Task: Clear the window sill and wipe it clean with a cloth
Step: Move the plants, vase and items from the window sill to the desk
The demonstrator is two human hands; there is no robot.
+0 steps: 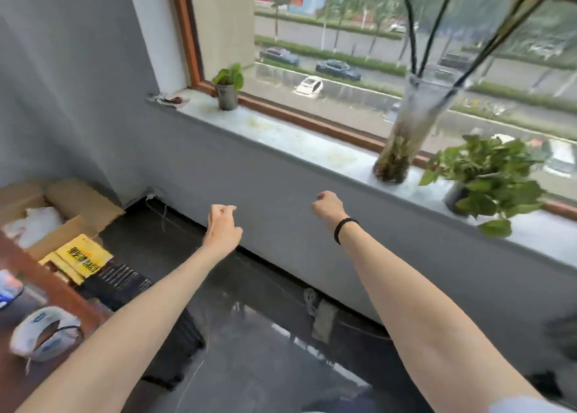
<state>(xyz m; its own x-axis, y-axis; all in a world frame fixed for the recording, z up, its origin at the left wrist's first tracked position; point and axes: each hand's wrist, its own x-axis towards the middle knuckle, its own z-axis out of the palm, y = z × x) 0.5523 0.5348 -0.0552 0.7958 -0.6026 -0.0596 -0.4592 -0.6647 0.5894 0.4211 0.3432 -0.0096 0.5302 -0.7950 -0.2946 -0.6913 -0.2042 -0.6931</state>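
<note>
Both curled and empty, the left hand (222, 228) and right hand (327, 208) are hovering below the window sill (281, 136), where the tall vase (409, 125) is standing, so holding it low and upright is looking safest.

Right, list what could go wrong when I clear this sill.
1. The tall glass vase carries long stems that reach well above it, so it looks top-heavy. Lifted carelessly, it may tip, spill, or break on the hard floor.
2. The leafy pot plant hangs leaves over the front edge of the window sill. A passing arm or cloth could snag one and drag the pot off.
</note>
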